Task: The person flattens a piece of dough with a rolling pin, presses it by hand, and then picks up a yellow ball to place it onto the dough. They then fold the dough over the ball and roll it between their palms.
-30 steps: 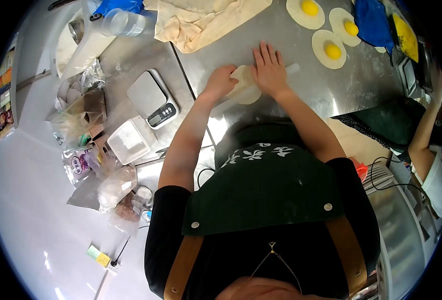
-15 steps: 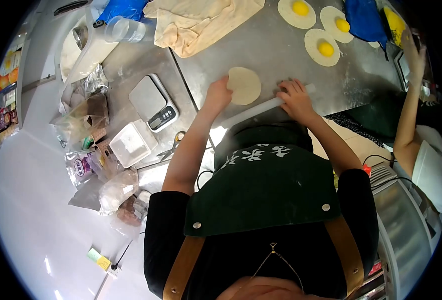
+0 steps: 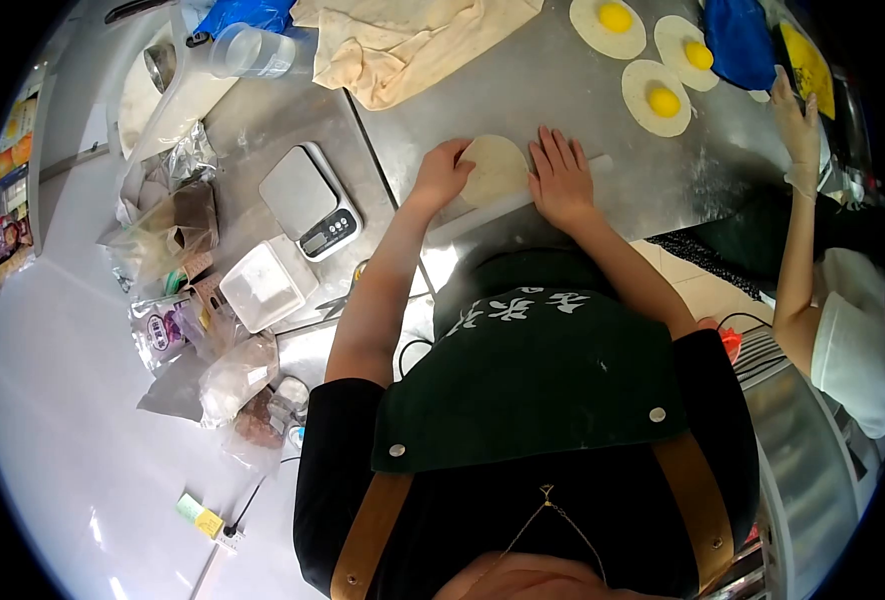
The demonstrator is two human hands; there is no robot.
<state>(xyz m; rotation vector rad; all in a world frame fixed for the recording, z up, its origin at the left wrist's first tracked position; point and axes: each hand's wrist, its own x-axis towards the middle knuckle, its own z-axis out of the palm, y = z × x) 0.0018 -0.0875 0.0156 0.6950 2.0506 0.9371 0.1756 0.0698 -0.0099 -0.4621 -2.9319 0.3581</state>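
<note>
A flat round of dough lies on the metal table. At its left edge my left hand has its fingers closed on the rim of the dough. My right hand lies flat, fingers stretched, on a white rolling pin just right of the dough. The pin runs slantwise along the dough's lower edge, partly covered by that hand. Three more rounds, each with a yellow ball in the middle, sit at the upper right, one of them here.
A beige cloth and a clear cup are at the top. To the left are a digital scale, a white tub, scissors and plastic bags. At the right, a co-worker's gloved hand is near a blue bag.
My right hand has moved left along the rolling pin, and its fingers now lie flat. The pin is closer to the dough. The co-worker's hand has shifted left.
</note>
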